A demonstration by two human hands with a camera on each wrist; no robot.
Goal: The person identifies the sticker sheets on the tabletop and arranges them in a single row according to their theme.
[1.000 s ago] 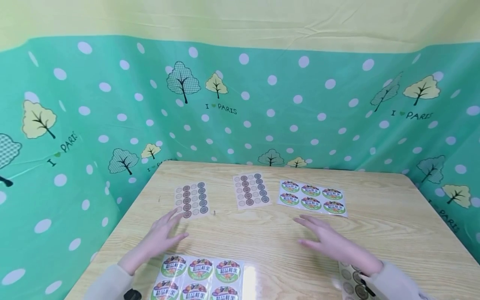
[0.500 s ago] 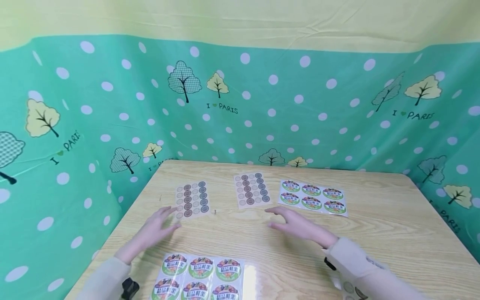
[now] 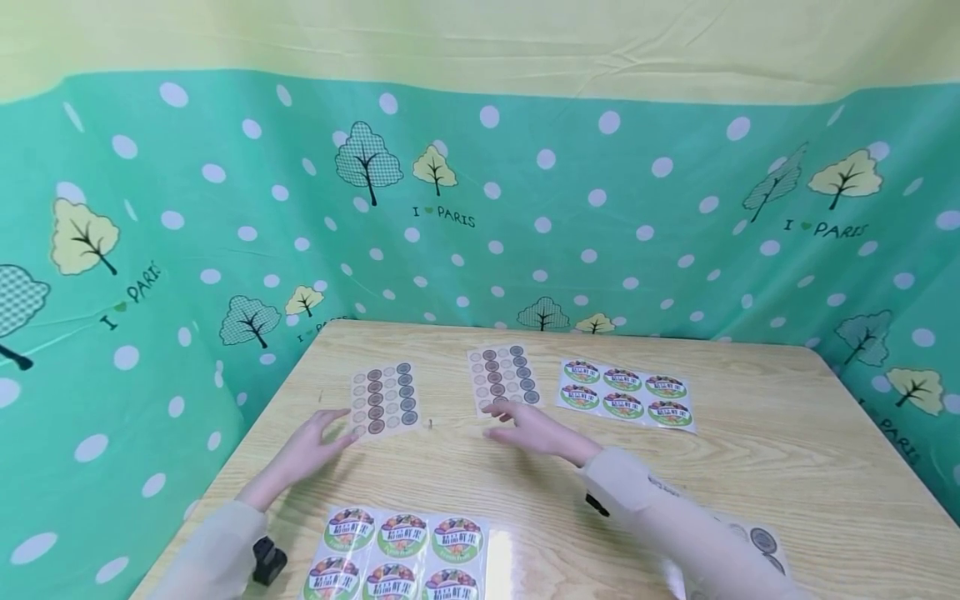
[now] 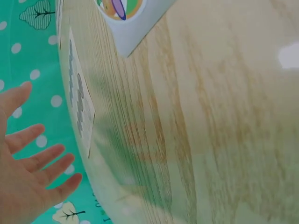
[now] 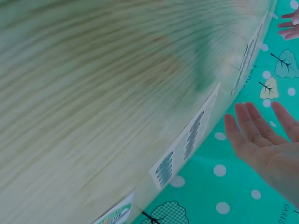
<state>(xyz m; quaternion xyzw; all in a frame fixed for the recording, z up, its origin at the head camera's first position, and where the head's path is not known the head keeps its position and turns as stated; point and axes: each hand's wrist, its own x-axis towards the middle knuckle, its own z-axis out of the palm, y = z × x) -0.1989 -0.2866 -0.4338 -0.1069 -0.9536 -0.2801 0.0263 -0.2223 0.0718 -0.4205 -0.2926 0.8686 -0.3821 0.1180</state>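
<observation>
My left hand (image 3: 309, 447) reaches over the left of the table, thumb and fingertips at the lower left edge of a sheet of round grey and brown stickers (image 3: 383, 398). Its fingers are spread and relaxed in the left wrist view, with nothing between them. The right hand (image 3: 534, 431) hangs by the lower edge of a similar round-sticker sheet (image 3: 504, 379) at the back middle, its fingertips overlapping that edge in the head view. In the right wrist view its fingers are extended and hold nothing.
A glossy sheet of fruit-label stickers (image 3: 622, 393) lies at the back right, and a larger one (image 3: 401, 540) at the front left. Another round-sticker sheet (image 3: 763, 542) is partly hidden under my right sleeve. A green dotted curtain (image 3: 540, 208) encloses the wooden table (image 3: 750, 450).
My right hand has moved left across the table, from below the back fruit-label sheet to the middle round-sticker sheet. My left hand has shifted slightly left. The sheets lie where they were.
</observation>
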